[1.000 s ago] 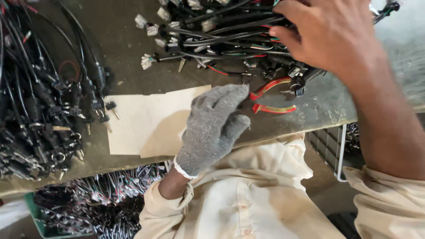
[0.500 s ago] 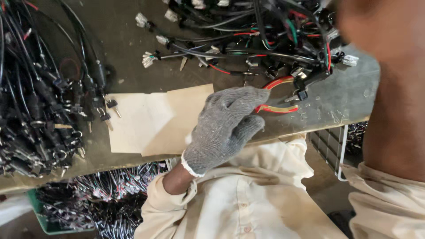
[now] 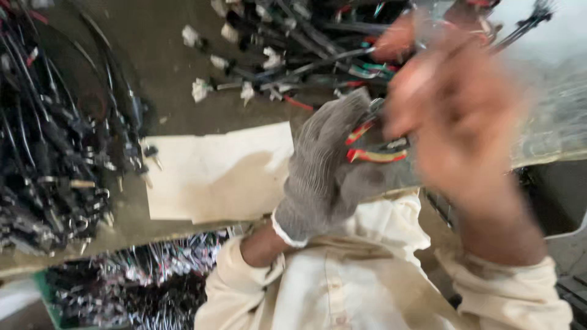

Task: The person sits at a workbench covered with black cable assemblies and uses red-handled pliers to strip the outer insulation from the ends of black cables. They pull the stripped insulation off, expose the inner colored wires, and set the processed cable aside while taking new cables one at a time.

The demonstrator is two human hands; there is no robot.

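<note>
In the head view, the left hand [image 3: 327,171], wearing a grey knitted work glove, is closing its fingers around the red-and-yellow-handled pliers [image 3: 374,146] at the near edge of the grey workbench top [image 3: 165,67]; the handles are showing just right of the gloved fingers, while the tool's head is lying hidden behind the glove. The bare right hand [image 3: 455,116] is hovering just right of and above the pliers, heavily blurred — whether it is clenched or released, or touching anything, cannot be told. A pale cream sheet of card [image 3: 214,174] is lying flat on the bench directly left of the gloved hand, touching its edge. A tangle of black and coloured wire harnesses with white plastic connectors [image 3: 293,55] is lying beyond both hands, and a second dense pile of black cables [image 3: 55,146] is occupying the left end of the bench. Below the bench edge, a green crate of loose wires [image 3: 122,287] is sitting — beside the person's cream sleeves [image 3: 342,281].
</note>
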